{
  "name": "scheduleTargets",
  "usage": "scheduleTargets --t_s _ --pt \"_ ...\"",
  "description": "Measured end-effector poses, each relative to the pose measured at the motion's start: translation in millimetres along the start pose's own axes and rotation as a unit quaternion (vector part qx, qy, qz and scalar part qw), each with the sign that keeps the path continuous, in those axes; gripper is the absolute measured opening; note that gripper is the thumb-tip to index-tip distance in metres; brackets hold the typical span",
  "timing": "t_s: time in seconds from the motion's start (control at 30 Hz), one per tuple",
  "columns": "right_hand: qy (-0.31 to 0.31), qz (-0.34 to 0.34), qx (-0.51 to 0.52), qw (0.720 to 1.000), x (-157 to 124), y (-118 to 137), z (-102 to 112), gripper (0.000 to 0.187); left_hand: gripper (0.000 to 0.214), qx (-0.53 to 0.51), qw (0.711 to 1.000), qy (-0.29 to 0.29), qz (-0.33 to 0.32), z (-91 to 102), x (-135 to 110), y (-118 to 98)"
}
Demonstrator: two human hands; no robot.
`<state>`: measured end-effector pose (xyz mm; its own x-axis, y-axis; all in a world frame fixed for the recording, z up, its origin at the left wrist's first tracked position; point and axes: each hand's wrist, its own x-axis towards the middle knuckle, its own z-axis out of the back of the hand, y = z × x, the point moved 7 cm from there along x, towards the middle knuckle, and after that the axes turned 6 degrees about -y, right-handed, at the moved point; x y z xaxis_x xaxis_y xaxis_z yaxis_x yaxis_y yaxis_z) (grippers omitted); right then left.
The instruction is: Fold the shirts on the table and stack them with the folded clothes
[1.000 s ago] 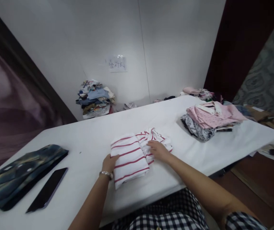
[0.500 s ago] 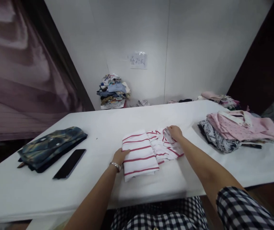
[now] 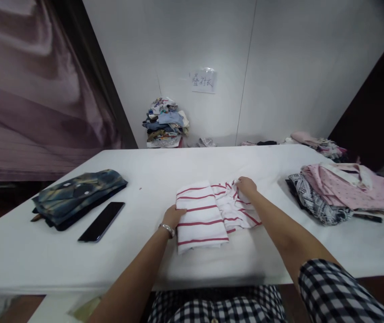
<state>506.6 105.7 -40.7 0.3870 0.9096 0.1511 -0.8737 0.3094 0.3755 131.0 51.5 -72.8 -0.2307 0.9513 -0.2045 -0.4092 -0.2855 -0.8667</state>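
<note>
Right hand point(image 3: 246, 186) has moved across the shirt point(image 3: 202, 215), pinching its crumpled part — left hand point(image 3: 173, 217) gripping the folded edge — near the table's point(image 3: 111, 271) front edge.

Garment workroom, seemingly; white-covered table point(image 3: 144, 168); clothes heap point(image 3: 165, 124); handwritten sign point(image 3: 204, 81)

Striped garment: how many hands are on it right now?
2: the left hand at the left edge of the striped garment, and the right hand on its crumpled part, toward the far side.
</note>
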Motion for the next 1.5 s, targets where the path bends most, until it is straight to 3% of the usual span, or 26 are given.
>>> scheduleTargets --t_s 0.1,0.23,0.37,0.47,0.57,0.67,0.77,0.87,1.0,1.13,1.2,1.33,1.5 --pt "-0.021 0.073 -0.014 0.997 -6.9 17.8 3.6 0.046 0.020 0.007 1.000 0.002 -0.002 -1.4 1.9 1.8" --pt "0.059 0.208 -0.050 0.975 -28.7 41.8 -24.1 0.051 0.023 0.023 1.000 -0.003 -0.012 -2.6 4.2 4.1" --pt "0.119 0.181 -0.058 0.975 -32.9 38.6 -32.8 0.050 0.023 0.031 0.999 0.009 -0.012 -4.0 1.2 2.4" --pt "0.087 0.162 -0.035 0.982 -38.9 41.3 -14.4 0.054 0.024 0.037 0.999 0.012 -0.014 -3.6 -1.6 -0.5" --pt "0.046 0.201 0.038 0.978 -71.5 56.2 1.2 0.056 0.024 0.026 1.000 0.016 -0.004 -4.4 -2.0 0.4" --pt "0.034 0.252 0.150 0.955 -118.0 73.2 5.9 0.047 0.024 0.010 1.000 0.017 0.004 -5.6 -1.2 2.5" --pt "0.079 0.160 0.236 0.955 -142.5 70.3 -3.0 0.042 0.027 0.014 1.000 0.015 0.007 -5.4 -1.4 2.7" --pt "0.143 0.055 0.266 0.952 -147.6 65.1 -15.8 0.050 0.030 0.014 1.000 0.015 0.007 -3.6 -3.6 -0.3" --pt "0.165 0.068 0.300 0.937 -138.7 79.9 -16.7 0.053 0.036 0.021 0.999 0.019 0.018 1.4 -8.9 -7.9" --pt "0.084 0.084 0.347 0.930 -120.3 83.4 0.0 0.055 0.047 -0.070 0.990 0.086 0.082 -3.6 -18.1 -11.1" --pt "0.069 0.080 0.327 0.939 -113.5 76.9 4.0 0.053 0.054 -0.106 0.982 0.107 0.110 -6.5 -21.4 -10.2" --pt "0.100 0.050 0.266 0.957 -109.1 59.7 -2.3 0.052 0.064 -0.110 0.978 0.116 0.133 -10.8 -19.9 -3.5" --pt "0.054 0.064 0.217 0.973 -106.9 51.4 -5.0 0.052 0.071 -0.100 0.978 0.122 0.135 -16.3 -16.0 -1.6"
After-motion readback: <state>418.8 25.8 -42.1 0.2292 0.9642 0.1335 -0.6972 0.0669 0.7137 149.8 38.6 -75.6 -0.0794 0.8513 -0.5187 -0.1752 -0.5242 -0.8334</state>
